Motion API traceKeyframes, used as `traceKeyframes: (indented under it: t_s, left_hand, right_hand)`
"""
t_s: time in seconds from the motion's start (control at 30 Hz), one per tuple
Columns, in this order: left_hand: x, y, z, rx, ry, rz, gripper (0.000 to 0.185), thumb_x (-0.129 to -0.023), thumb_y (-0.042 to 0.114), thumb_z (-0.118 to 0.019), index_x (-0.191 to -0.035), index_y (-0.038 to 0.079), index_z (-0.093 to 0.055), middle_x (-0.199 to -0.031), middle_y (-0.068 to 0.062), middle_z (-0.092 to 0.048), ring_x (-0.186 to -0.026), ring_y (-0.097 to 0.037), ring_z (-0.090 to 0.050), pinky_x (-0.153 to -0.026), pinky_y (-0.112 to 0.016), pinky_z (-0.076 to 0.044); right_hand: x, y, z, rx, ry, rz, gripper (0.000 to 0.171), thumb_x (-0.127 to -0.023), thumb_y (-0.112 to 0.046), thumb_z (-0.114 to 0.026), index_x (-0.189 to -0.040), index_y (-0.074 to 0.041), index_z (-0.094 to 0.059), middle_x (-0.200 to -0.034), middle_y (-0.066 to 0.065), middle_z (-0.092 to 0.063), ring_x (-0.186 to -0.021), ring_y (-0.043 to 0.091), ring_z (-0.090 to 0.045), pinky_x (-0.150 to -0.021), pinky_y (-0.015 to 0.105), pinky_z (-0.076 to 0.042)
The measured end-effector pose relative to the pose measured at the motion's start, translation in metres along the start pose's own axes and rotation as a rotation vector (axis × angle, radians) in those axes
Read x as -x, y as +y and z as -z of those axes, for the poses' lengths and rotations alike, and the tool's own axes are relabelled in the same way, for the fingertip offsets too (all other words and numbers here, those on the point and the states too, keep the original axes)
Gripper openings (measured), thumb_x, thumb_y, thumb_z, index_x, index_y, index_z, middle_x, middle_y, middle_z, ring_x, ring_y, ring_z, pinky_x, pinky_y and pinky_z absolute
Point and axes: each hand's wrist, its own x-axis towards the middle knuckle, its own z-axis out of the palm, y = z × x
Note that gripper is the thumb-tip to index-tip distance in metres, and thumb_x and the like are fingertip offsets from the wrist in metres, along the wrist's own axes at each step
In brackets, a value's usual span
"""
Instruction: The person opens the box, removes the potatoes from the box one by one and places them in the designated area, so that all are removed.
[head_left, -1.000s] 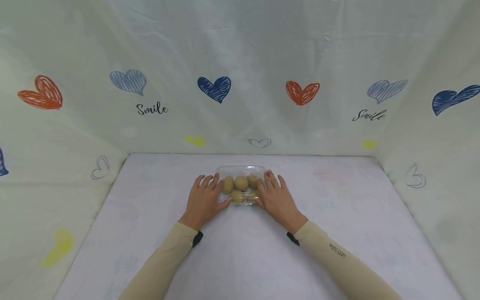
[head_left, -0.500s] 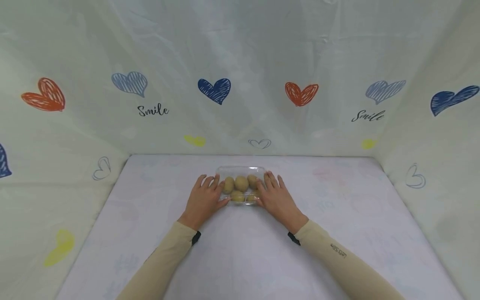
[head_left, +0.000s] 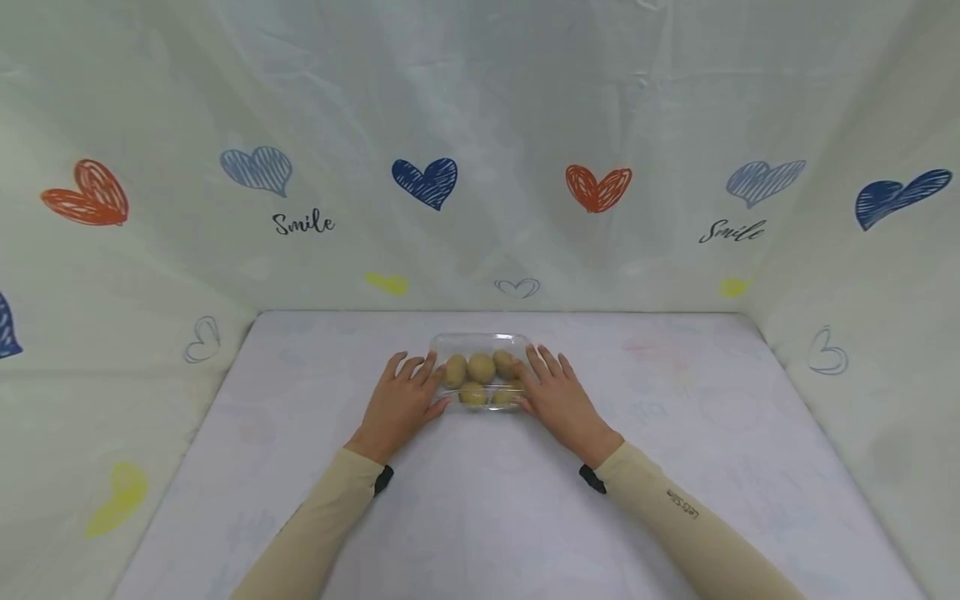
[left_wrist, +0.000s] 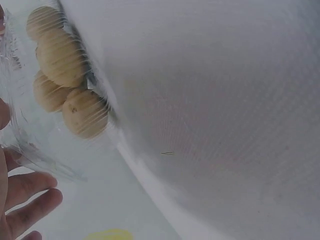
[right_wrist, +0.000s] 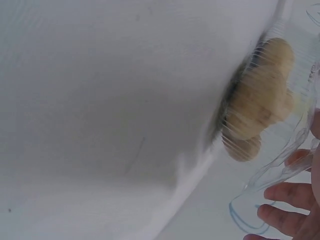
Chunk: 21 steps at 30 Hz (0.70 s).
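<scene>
My left hand [head_left: 401,404] and right hand [head_left: 558,398] bracket the clear potato tray [head_left: 482,343] on the desk [head_left: 480,500], fingers straight against its sides; nothing lifted yet.

Head view looks forward and down from above at the tabletop [head_left: 480,500], mid-distance. Both wrist views sit very close, low along it, tilted. All three share the clear box [head_left: 481,343] of potatoes [left_wrist: 85,113].

One clear plastic tray [head_left: 480,341] holds five small tan potatoes [head_left: 481,367], three in the back row and two in front. Two bare hands, the left hand [head_left: 398,402] and the right hand [head_left: 558,402], flank it on one white cloth-covered desk [head_left: 480,508].
</scene>
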Motion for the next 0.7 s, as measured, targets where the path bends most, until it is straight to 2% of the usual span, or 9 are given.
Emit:
traceKeyframes:
  t_s: [0.27, 0.47, 0.7]
  left_hand:
    - [0.000, -0.003, 0.001, 0.007, -0.015, -0.005, 0.044, -0.087, 0.032, -0.087, -0.125, 0.013, -0.075, -0.133, -0.011, -0.073, -0.112, -0.028, -0.068, -0.108, -0.049, -0.047]
    - [0.003, -0.008, 0.005, 0.106, -0.062, 0.016, 0.052, -0.090, 0.038, -0.084, -0.135, 0.016, -0.071, -0.141, -0.010, -0.069, -0.121, -0.030, -0.065, -0.111, -0.053, -0.044]
    - [0.002, -0.011, 0.008, 0.208, -0.061, 0.057, 0.052, -0.090, 0.037, -0.084, -0.136, 0.016, -0.071, -0.141, -0.011, -0.068, -0.122, -0.033, -0.065, -0.110, -0.058, -0.044]
  right_hand:
    - [0.001, 0.001, 0.004, -0.027, -0.021, -0.005, 0.056, -0.102, -0.030, -0.072, -0.148, -0.003, -0.055, -0.157, 0.029, -0.047, -0.146, 0.048, -0.043, -0.116, 0.064, -0.039]
    - [0.003, 0.005, 0.001, -0.034, -0.020, -0.005, 0.057, -0.101, -0.031, -0.072, -0.148, -0.002, -0.056, -0.157, 0.029, -0.048, -0.147, 0.048, -0.043, -0.117, 0.064, -0.039]
    - [0.000, 0.010, 0.005, -0.018, 0.004, 0.018, 0.059, -0.099, -0.036, -0.074, -0.147, -0.006, -0.058, -0.155, 0.026, -0.052, -0.145, 0.046, -0.046, -0.116, 0.063, -0.040]
